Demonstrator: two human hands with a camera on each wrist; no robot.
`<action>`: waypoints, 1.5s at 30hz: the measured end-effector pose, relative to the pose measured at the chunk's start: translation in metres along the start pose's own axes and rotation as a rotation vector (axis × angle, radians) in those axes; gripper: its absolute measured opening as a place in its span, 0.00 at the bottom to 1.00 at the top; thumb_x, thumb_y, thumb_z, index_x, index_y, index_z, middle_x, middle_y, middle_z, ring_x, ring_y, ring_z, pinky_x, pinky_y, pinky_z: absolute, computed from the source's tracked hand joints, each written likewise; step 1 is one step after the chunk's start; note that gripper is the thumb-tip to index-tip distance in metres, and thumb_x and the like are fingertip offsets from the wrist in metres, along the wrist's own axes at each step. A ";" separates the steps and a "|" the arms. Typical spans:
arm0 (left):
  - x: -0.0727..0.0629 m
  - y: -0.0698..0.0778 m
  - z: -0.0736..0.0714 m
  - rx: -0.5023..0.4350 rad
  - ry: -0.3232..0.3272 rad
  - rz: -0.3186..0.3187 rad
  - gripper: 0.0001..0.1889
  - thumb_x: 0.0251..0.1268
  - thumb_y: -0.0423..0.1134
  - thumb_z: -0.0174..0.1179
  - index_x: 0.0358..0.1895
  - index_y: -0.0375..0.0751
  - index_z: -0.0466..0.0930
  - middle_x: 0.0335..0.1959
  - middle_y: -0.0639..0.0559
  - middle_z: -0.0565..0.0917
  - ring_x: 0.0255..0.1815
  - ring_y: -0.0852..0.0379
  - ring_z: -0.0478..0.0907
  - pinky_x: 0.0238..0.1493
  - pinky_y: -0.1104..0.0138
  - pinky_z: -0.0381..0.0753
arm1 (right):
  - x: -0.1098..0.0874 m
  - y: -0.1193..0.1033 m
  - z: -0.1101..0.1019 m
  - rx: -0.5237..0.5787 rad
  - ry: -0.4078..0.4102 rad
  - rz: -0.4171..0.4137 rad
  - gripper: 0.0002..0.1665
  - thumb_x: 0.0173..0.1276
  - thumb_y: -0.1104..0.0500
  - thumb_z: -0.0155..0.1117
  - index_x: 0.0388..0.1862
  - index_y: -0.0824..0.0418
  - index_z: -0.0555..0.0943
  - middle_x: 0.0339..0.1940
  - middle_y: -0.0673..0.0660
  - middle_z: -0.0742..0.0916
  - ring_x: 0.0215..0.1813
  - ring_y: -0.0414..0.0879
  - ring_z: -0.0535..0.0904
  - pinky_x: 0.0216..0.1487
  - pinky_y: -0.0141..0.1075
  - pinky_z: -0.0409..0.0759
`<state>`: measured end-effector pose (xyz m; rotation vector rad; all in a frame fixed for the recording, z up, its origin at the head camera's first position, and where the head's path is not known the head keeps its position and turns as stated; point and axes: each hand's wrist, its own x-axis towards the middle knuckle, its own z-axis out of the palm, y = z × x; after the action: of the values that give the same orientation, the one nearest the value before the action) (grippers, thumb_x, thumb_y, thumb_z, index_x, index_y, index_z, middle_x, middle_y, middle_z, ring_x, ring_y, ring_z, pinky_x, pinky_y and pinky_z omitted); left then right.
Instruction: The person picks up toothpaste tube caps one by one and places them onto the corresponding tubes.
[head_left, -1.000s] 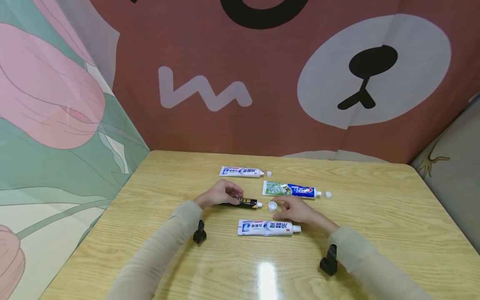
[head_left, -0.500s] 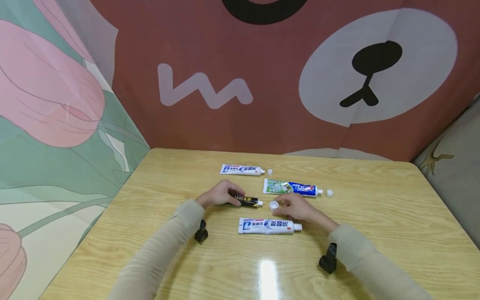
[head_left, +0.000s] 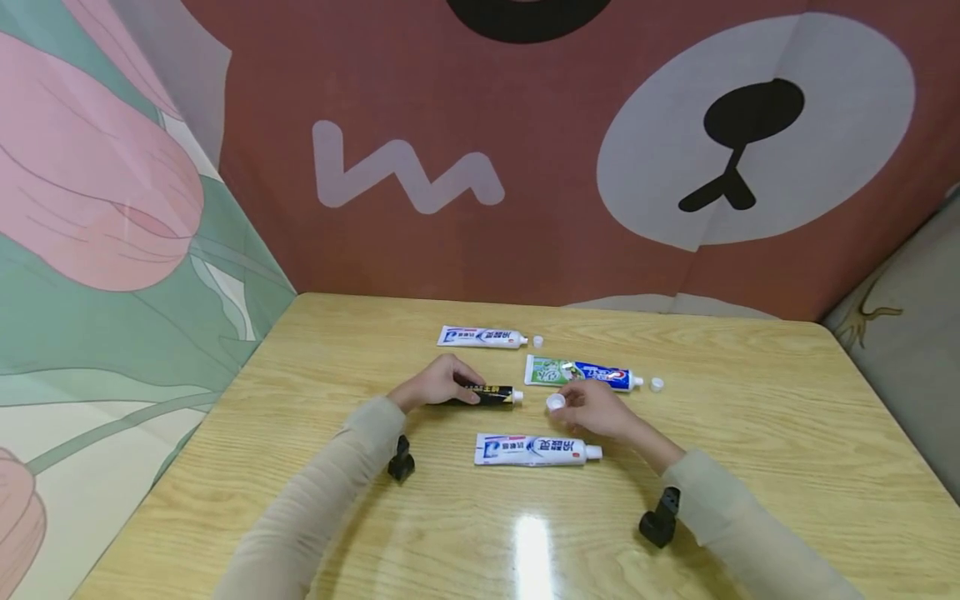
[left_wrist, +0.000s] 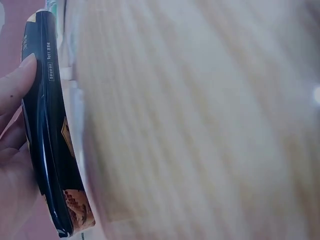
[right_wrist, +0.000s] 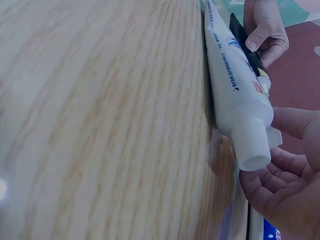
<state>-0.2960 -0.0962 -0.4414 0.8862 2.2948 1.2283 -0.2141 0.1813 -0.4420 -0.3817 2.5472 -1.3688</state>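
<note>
My left hand grips a black toothpaste tube, its bare white nozzle pointing right. In the left wrist view the thumb lies across this black tube. My right hand pinches a white screw cap between thumb and fingers, a short gap away from that nozzle. The cap is mostly hidden behind a white tube in the right wrist view. Nearest to the right hand lie a capped white toothpaste tube in front and a green-and-blue toothpaste tube behind.
Farther back lies a smaller white toothpaste tube, uncapped, with its small cap beside the nozzle. Another loose cap sits right of the green-and-blue tube. The wooden table ends at a printed backdrop.
The right hand has drawn the white cap slightly right and back, widening the gap to the nozzle. The left hand has shifted the black tube slightly back. The other tubes stay put.
</note>
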 end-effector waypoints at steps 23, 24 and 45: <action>0.005 0.025 0.004 0.028 -0.056 0.047 0.13 0.49 0.29 0.67 0.41 0.33 0.83 0.37 0.46 0.84 0.36 0.59 0.80 0.39 0.68 0.78 | -0.005 -0.007 0.006 0.076 0.014 -0.034 0.20 0.58 0.62 0.65 0.46 0.74 0.76 0.33 0.59 0.80 0.28 0.50 0.80 0.29 0.38 0.80; 0.005 0.026 0.005 0.019 -0.058 0.040 0.13 0.49 0.29 0.67 0.41 0.33 0.83 0.37 0.46 0.84 0.36 0.59 0.80 0.39 0.68 0.78 | -0.005 -0.007 0.007 0.075 0.012 -0.041 0.20 0.58 0.62 0.65 0.46 0.74 0.76 0.33 0.59 0.80 0.28 0.49 0.80 0.28 0.38 0.80; 0.009 0.030 0.013 -0.026 -0.059 0.049 0.13 0.48 0.27 0.66 0.40 0.31 0.83 0.37 0.44 0.84 0.36 0.59 0.80 0.39 0.69 0.78 | -0.006 -0.011 0.010 0.025 0.041 -0.120 0.21 0.59 0.58 0.65 0.47 0.71 0.76 0.40 0.62 0.81 0.32 0.46 0.81 0.32 0.35 0.79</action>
<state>-0.2844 -0.0694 -0.4233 0.9615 2.2180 1.2326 -0.2042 0.1698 -0.4379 -0.5150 2.5752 -1.4628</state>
